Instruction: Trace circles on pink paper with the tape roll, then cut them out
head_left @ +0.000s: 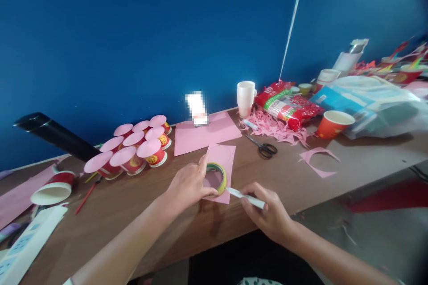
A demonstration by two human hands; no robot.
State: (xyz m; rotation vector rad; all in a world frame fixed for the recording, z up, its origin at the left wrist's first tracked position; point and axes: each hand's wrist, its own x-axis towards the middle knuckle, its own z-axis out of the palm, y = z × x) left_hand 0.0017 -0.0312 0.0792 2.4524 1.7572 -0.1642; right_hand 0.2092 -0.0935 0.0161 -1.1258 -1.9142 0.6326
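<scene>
My left hand presses a yellow-green tape roll flat onto a pink paper sheet near the table's front edge, with fingers curled round the roll. My right hand grips a white pen whose tip touches the roll's right side on the paper. A circle outline shows faintly on the same sheet above the roll.
Several red cups capped with pink discs stand left. A larger pink sheet, black scissors, pink scraps, a cut pink offcut, white cup stack, orange cup and plastic bags fill the brown table.
</scene>
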